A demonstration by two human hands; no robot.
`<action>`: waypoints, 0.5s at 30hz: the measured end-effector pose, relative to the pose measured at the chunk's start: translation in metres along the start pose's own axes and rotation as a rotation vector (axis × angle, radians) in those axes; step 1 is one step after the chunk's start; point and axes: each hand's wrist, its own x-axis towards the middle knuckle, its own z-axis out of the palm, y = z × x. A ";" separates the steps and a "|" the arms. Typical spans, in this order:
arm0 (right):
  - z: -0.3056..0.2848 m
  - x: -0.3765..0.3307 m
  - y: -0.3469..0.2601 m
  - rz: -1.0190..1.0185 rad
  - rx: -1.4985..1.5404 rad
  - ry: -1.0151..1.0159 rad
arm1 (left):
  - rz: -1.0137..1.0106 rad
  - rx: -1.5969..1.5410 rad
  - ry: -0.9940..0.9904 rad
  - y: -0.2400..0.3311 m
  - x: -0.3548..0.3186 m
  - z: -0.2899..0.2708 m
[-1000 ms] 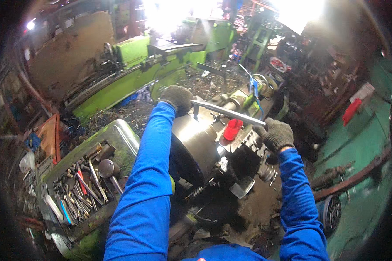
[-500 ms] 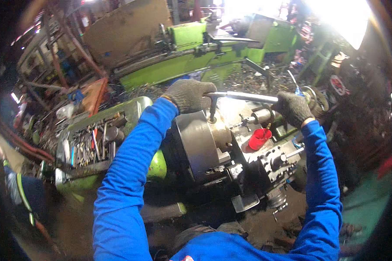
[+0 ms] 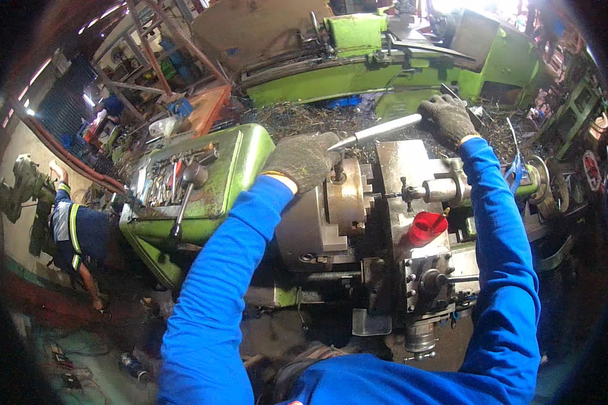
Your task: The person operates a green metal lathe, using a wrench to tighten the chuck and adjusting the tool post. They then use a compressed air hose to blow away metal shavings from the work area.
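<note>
Fingers of your grey-gloved left hand [image 3: 302,160] and right hand [image 3: 448,121] are clamped on the long silver steel bar [image 3: 384,129], near the top edge of the round metal chuck [image 3: 345,206]. It looks heavy, stiff; hold both ends.

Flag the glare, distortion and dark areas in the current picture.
In the head view, glare whites out the top edge right of centre; the fisheye bends the far green machine; the picture's rim falls to black; the bar and chuck read clearly.
</note>
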 end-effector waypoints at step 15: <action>-0.001 0.038 -0.092 -0.251 0.215 0.068 | -0.213 0.093 0.086 0.002 -0.015 0.000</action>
